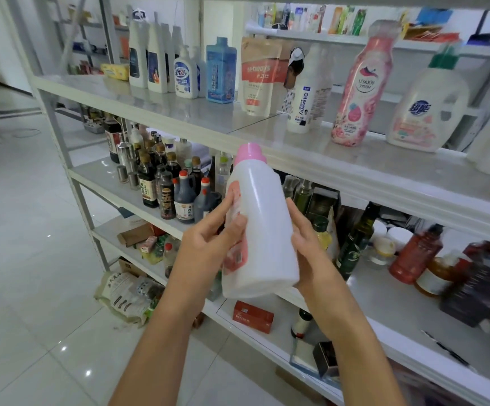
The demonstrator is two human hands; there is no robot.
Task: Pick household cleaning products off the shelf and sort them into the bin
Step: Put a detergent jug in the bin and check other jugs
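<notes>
White bottle [264, 230], pink cap, tilted before shelf [355, 178] front edge; gripped by left hand [208, 240] at label, right hand [309, 247] clasping opposite side.

Bottle [264, 230]: smooth white plastic, semi-gloss; floor [32, 303] tiles glossy.

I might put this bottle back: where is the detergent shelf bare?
Bare along the front edge before the blue bottle and the pouch, and at the left end beside the yellow pack. Crowded: the dark sauce bottles on the shelf below.
</notes>
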